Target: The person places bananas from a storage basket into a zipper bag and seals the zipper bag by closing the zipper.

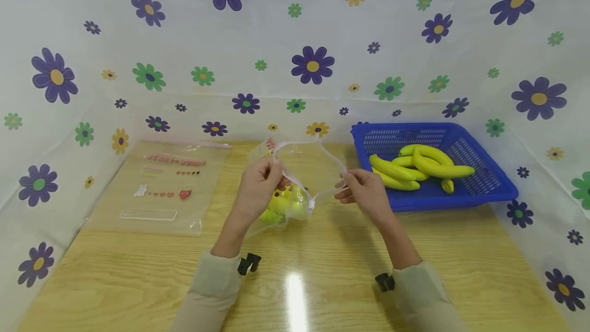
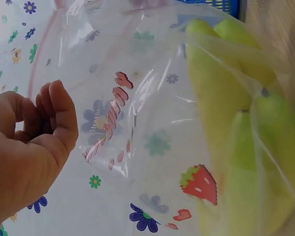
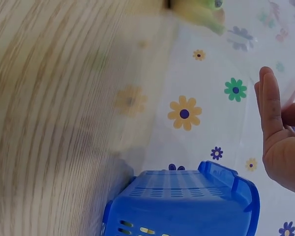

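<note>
A clear zip bag with a pink slider rim stands in the middle of the table, its mouth spread wide. Yellow-green bananas lie inside it, seen through the printed plastic with its red strawberry. My left hand pinches the left side of the rim between thumb and curled fingers. On the opposite side, my right hand pinches the rim with thumb and forefinger, its other fingers fairly straight. In the right wrist view the right hand is partly cut off by the frame edge.
Right of the bag stands a blue plastic basket holding several yellow bananas. A second clear zip bag with pink lettering lies flat at the left. Behind the wooden table hangs a white cloth patterned with flowers.
</note>
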### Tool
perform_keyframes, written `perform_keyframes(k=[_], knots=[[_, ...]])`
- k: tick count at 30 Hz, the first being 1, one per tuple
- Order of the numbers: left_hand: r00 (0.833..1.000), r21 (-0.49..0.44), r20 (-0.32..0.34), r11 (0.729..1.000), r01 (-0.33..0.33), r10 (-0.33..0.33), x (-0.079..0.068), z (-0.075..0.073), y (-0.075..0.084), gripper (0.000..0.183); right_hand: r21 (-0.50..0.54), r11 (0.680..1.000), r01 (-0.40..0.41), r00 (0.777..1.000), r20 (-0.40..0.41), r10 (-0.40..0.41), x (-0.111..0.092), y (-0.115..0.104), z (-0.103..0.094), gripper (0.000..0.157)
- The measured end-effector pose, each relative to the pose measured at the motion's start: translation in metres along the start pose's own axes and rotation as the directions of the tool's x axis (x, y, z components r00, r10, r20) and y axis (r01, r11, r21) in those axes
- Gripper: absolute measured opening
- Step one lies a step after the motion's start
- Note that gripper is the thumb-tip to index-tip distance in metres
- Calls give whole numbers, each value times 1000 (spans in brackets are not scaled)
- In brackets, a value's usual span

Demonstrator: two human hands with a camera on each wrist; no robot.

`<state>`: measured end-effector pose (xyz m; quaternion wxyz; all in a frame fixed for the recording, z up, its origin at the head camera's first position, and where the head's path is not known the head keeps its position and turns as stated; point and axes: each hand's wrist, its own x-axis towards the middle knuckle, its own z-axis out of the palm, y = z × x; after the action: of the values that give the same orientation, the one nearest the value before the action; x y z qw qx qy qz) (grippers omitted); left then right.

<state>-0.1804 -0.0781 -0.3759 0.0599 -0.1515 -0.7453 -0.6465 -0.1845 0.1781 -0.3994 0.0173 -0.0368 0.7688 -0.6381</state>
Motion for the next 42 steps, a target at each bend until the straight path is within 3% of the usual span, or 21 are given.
perform_keyframes(k=[6, 12, 17, 21, 27, 31, 37, 40, 42], knots=[[996, 84, 85, 996, -18, 11, 2, 2, 2, 33, -25, 1000, 0, 1000, -13, 0, 5, 1, 6, 34], [997, 84, 70, 996, -14, 8, 4, 0, 0, 32, -32, 999, -24, 1000, -5, 24, 6, -4, 2, 34], [998, 53, 65, 998, -20, 16, 6, 1, 0, 32, -151, 989, -7, 998, -59, -2, 13, -7, -22, 34], [998, 54, 54, 998, -19, 16, 7, -1, 0, 32, -299, 954, 18, 990, -129, -59, 26, -6, -54, 33], [998, 49, 58, 998, -40, 37, 6, -3, -1, 31, -547, 835, -63, 980, -193, -52, 38, -5, -89, 37], [998, 21, 61, 999, -31, 30, 6, -3, -4, 31, -663, 743, -93, 989, -150, -10, 48, 3, -99, 39], [997, -25, 80, 1000, -15, 17, 4, -3, -5, 30, -807, 577, -127, 991, -120, 51, 63, 21, -109, 48], [996, -26, 88, 999, -21, 23, 3, -3, -4, 30, -847, 513, -139, 989, -91, 118, 67, 28, -110, 51], [995, -29, 93, 999, -26, 29, 3, -3, -4, 30, -859, 492, -138, 986, -73, 150, 68, 30, -110, 52]])
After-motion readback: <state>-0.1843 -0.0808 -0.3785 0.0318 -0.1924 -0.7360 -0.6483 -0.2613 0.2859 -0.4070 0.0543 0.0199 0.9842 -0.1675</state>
